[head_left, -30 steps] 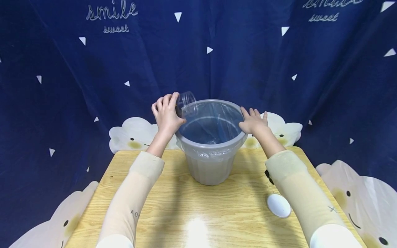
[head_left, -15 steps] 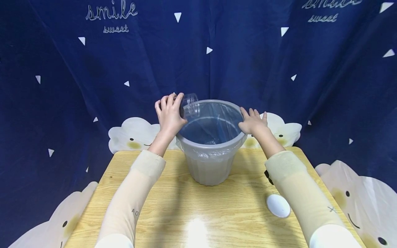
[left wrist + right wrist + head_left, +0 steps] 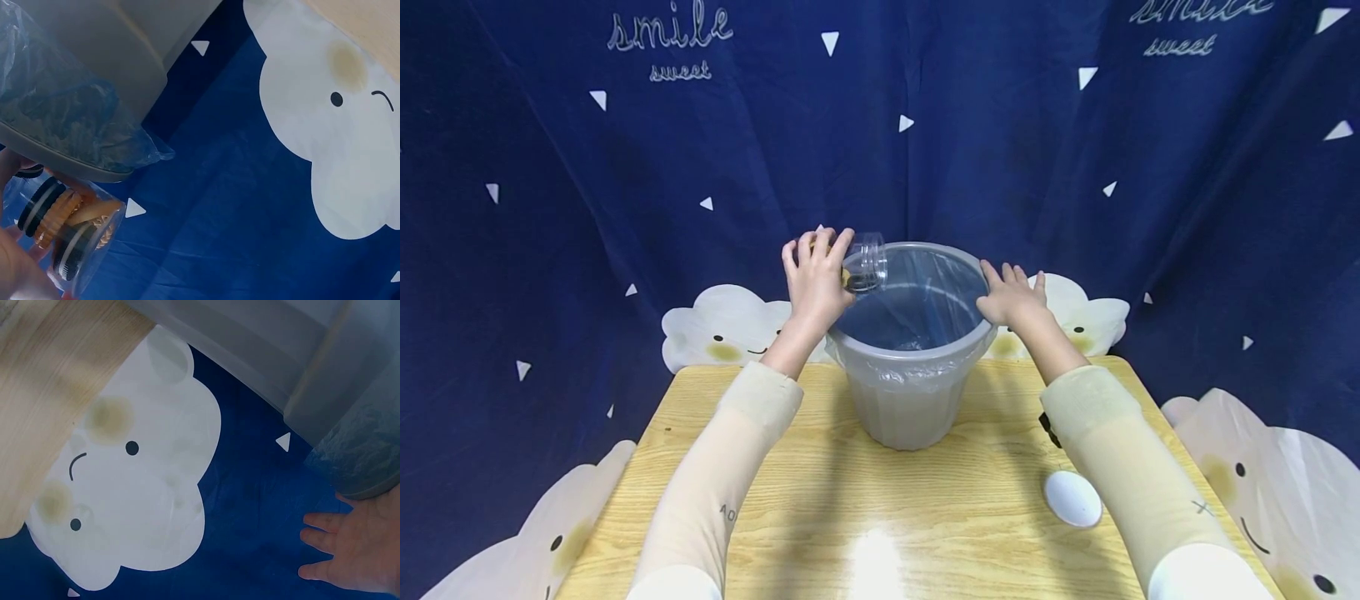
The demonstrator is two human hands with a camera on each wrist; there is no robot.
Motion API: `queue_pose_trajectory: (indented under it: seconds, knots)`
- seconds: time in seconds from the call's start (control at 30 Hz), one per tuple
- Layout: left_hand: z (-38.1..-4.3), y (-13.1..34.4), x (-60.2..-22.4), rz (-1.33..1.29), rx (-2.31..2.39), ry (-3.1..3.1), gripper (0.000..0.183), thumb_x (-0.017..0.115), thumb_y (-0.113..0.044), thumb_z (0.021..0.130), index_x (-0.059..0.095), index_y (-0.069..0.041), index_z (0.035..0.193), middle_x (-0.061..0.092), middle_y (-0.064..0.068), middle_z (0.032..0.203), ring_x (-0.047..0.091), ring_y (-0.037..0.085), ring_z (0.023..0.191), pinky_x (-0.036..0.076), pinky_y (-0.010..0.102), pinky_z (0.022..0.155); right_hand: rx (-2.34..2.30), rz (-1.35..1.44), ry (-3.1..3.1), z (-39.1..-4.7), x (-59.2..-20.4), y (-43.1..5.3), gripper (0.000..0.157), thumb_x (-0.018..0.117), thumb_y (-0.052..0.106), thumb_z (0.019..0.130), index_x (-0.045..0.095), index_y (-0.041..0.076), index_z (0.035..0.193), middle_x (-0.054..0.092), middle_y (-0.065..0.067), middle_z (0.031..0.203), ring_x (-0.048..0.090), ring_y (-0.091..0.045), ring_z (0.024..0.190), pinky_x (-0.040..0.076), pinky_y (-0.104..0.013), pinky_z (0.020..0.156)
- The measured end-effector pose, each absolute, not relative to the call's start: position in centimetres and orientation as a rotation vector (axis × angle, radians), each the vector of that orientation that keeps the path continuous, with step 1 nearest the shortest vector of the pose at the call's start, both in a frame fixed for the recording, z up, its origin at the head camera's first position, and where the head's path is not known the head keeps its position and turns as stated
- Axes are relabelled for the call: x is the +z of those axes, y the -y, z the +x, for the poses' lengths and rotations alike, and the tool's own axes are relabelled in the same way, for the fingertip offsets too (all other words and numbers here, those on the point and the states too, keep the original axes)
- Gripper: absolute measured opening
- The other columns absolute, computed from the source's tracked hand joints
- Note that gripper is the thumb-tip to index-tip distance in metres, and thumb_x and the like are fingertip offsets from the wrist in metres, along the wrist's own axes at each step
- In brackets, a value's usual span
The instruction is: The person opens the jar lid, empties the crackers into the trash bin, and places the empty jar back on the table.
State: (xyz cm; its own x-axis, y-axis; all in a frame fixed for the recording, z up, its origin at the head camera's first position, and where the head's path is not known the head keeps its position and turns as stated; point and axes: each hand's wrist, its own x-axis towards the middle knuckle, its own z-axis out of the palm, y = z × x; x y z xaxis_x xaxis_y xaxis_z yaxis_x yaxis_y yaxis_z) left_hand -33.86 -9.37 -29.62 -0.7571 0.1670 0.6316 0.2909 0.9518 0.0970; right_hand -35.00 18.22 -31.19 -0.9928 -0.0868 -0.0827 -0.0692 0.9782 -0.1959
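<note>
My left hand [image 3: 817,279] grips a clear plastic jar [image 3: 871,257], tipped on its side with its mouth over the left rim of a grey bin [image 3: 910,417]. Inside the jar, dark and tan sandwich cookies [image 3: 72,250] show in the left wrist view, lying toward its base. A thin clear plastic bag [image 3: 898,375] lines the bin and folds over its rim. At the opposite side, my right hand [image 3: 1011,298] rests against the rim with its fingers spread and straight, as the right wrist view also shows.
The bin stands near the far edge of a wooden table [image 3: 737,467]. A white oval disc [image 3: 1073,498] lies at the right, beside the right sleeve. A small black object [image 3: 1049,429] is partly hidden by that sleeve. Behind hangs a blue curtain [image 3: 985,150].
My left hand has moved a little right with the jar, bringing its mouth further over the bin. Cookies have shifted into sight near the jar's opening. My right hand has stayed put.
</note>
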Motion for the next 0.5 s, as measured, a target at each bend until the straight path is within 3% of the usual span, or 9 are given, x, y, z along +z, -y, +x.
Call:
queue_pose_trajectory:
  seconds: [0.5]
  knots:
    - [-33.85, 9.14, -30.05, -0.388, -0.143, 2.384, 0.077, 0.080, -0.017, 0.057, 0.049, -0.019, 0.128, 0.049, 0.009, 0.126, 0.037, 0.031, 0.120, 0.020, 0.050, 0.102, -0.302, -0.119, -3.034, -34.79, -31.08, -18.13, 0.071, 0.032, 0.022, 0.082, 0.006, 0.008, 0.147, 0.006, -0.028, 0.148, 0.001, -0.043, 0.136, -0.009, -0.061, 0.104]
